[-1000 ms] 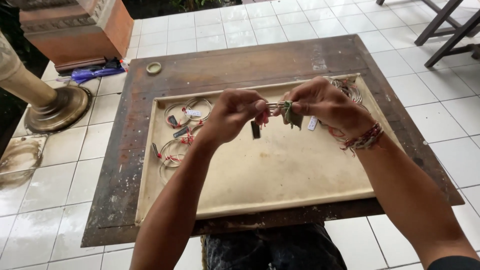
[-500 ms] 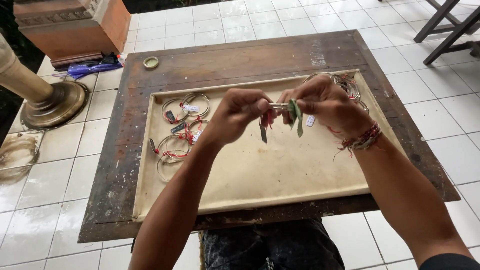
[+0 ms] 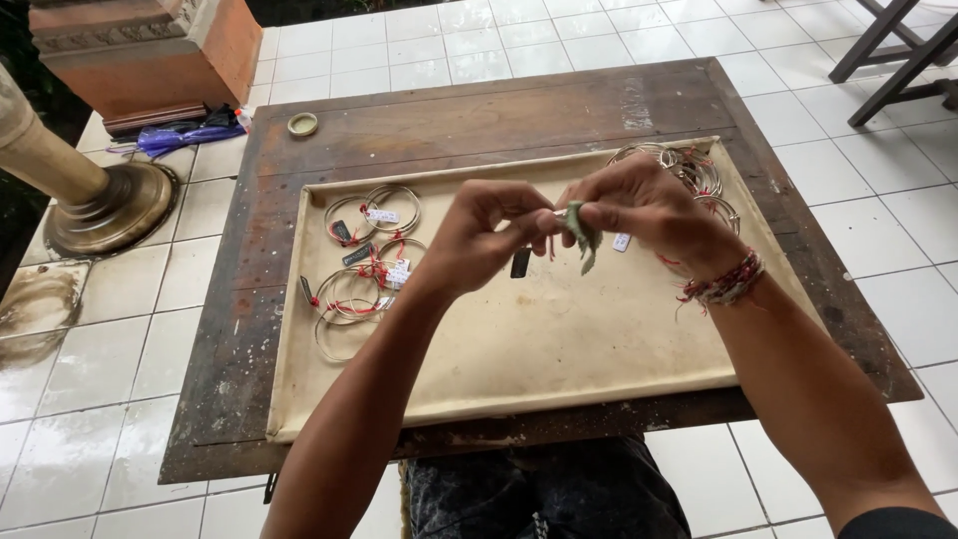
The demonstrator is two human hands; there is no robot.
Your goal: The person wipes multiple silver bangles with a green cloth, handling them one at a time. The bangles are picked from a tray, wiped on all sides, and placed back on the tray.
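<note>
My left hand (image 3: 477, 237) and my right hand (image 3: 644, 208) meet above a cream cloth-covered tray (image 3: 559, 359) on a dark wooden table (image 3: 469, 115). Between the fingers of both hands is a thin metal bangle (image 3: 559, 217) with a small black tag and a white tag hanging from it. My right fingers also pinch a small greenish cloth (image 3: 580, 236) against the bangle. Several tagged silver bangles (image 3: 364, 262) with red threads lie on the tray's left side. Another pile of bangles (image 3: 694, 175) lies behind my right hand, partly hidden.
A small round lid (image 3: 302, 124) sits on the table's far left corner. On the white tiled floor stand a brass-based column (image 3: 95, 200), a brick-red plinth (image 3: 150, 50) with a blue bag beside it, and dark chair legs (image 3: 888, 60) at top right.
Both hands have kept working the bangle with the cloth in nearly the same spot; the dangling tags have swung slightly and the view has shifted a little.
</note>
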